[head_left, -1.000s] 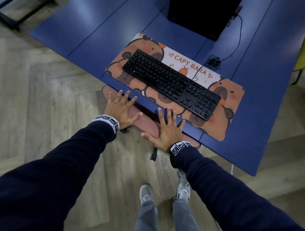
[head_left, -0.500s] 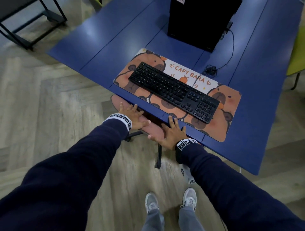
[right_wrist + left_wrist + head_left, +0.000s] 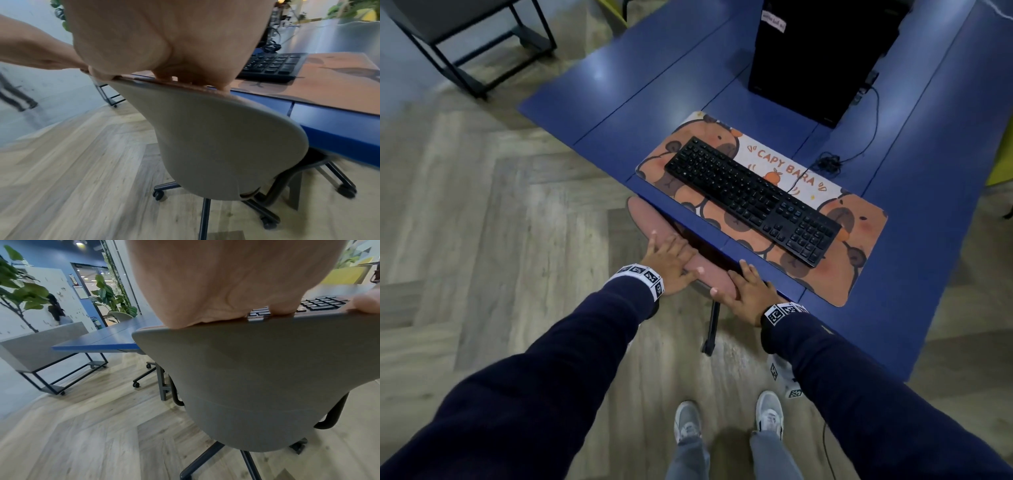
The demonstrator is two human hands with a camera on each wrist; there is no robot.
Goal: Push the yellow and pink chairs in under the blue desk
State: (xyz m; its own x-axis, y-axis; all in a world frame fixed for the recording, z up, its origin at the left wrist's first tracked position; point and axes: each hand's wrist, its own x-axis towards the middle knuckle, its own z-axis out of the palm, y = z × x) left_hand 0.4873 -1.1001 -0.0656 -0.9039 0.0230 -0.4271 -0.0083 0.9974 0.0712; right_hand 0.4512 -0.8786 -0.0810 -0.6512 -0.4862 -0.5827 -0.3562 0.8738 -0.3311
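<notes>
Wood herringbone floor, blue desk [image 3: 681,89] ahead. Pink chair [image 3: 643,214] directly in front of both hands, seat hidden under desk edge, backrest top running left-right along it. Left hand [image 3: 669,262] and right hand [image 3: 748,289] hold backrest top, fingers curled over. Hands equally near. Yellow chair [image 3: 1001,168] far right, untouched

Both arms reach forward to mid-frame; the left hand [image 3: 669,262] and right hand [image 3: 748,286] lie side by side, fingers curled downward.
</notes>
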